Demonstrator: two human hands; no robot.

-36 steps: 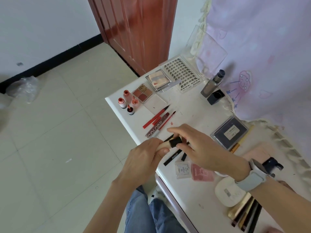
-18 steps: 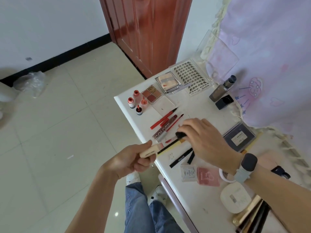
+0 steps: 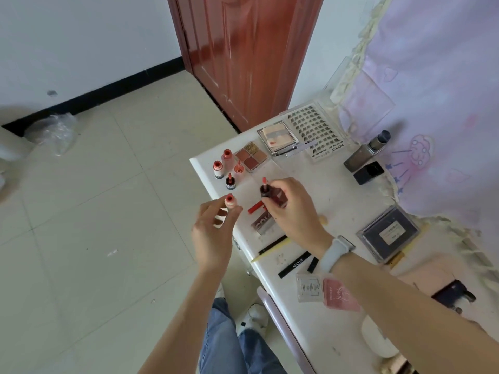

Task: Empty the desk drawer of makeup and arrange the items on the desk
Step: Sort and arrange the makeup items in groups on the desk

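- Holding one small bottle apiece, seemingly to add them to the bottle cluster (image 3: 226,168) at the desk's (image 3: 337,201) far-left corner.
- Left hand (image 3: 213,233) pinches a pale, red-capped bottle (image 3: 230,203) at the desk's left edge, long axis upright, cap up.
- Right hand (image 3: 291,209) grips a dark red bottle (image 3: 266,191) over the desk, red tip tilted up towards that corner.

Four small bottles (image 3: 226,168) stand left of the palette (image 3: 251,158) on the desk (image 3: 340,203).
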